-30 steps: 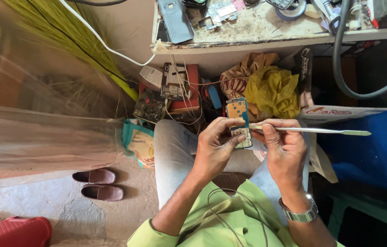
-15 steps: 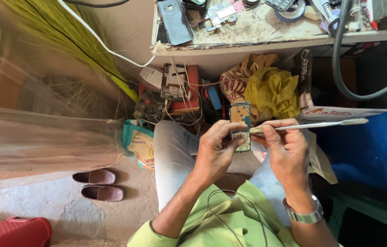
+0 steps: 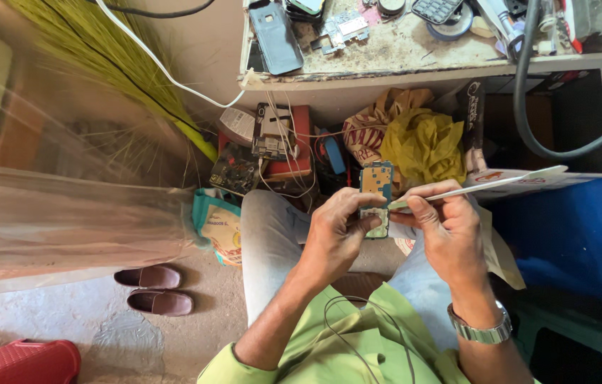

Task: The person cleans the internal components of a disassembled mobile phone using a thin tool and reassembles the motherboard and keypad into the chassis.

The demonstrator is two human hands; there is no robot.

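Head view, left to right: a pair of brown shoes [image 3: 153, 289] sits on the floor well left of the hands. The left hand [image 3: 336, 231] grips a small circuit board [image 3: 376, 195] over the person's lap, fingers wrapped around its lower end. The right hand [image 3: 445, 231] pinches a thin white tool [image 3: 486, 184], its tip touching the board. Above both hands, the worktop [image 3: 415, 53] carries a dark phone back cover [image 3: 275, 35].

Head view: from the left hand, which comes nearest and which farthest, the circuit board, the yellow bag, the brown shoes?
1. Circuit board: held in the left hand.
2. Yellow bag: up and to the right, under the bench.
3. Brown shoes: on the floor, far left.
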